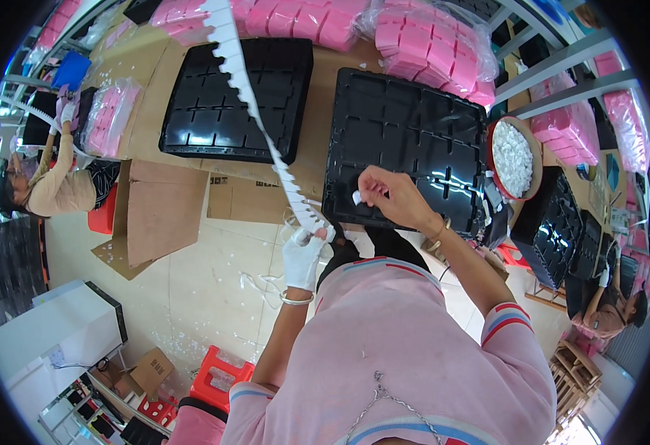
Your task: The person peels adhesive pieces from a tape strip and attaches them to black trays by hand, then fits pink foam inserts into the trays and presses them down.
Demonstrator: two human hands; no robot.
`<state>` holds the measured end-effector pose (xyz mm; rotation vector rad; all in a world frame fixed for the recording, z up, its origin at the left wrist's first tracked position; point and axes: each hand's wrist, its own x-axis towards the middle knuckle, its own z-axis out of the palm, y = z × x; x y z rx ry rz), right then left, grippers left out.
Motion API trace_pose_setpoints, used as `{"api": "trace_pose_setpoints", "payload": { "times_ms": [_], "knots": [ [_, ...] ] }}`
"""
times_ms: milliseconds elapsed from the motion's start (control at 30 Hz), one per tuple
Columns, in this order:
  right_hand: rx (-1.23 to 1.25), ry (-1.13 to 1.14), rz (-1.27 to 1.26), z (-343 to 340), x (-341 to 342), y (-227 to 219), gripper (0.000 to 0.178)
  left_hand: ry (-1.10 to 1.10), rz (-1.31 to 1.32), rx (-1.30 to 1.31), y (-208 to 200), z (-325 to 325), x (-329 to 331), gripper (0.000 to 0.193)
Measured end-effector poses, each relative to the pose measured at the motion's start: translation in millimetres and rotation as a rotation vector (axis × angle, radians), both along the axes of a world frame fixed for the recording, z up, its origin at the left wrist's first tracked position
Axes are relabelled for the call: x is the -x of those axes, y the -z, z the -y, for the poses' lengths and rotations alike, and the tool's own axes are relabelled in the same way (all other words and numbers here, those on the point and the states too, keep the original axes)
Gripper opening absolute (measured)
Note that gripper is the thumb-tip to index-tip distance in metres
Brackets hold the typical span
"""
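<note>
Holding the near end of the toothed white strip [232, 63], the gloved left hand [301, 259] is closed on it in front of the body; a firm, flat grip there should stop the strip twisting. A little farther out, the bare right hand [395, 196] pinches a small white piece [357, 197] at its fingertips, above the near left corner of the right-hand black tray [406, 126]. A light hold by the edges would suit so small a piece, with the wrist clear of the tray's ridges. The basin of white pieces [514, 159] stands close by the tray's right side. Farther out, the strip passes across the left-hand black tray [175, 122]; whether they touch I cannot tell, so it seems wise to leave slack and avoid snagging its teeth. Plastic-wrapped pink blocks [429, 55] line the counter's far side
</note>
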<state>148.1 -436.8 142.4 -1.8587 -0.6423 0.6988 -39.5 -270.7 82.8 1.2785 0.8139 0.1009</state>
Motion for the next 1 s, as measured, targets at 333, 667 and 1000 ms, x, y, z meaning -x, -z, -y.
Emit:
{"api": "trace_pose_setpoints", "payload": {
  "times_ms": [333, 667, 1000],
  "knots": [
    [-0.048, -0.035, 0.067, 3.2, 56.9, -11.5, 0.011, 0.004, 0.062, 0.140, -14.8, 9.9, -12.6, 0.028],
    [0.025, 0.029, 0.151, 0.1, 78.6, 1.6, 0.014, 0.090, 0.057, 0.068, -17.0, 18.2, -4.6, 0.023],
    [0.124, -0.117, 0.391, -7.5, 28.3, 6.9, 0.010, -0.021, -0.079, 0.109, 53.2, 6.0, 15.9, 0.020]
  ]
}}
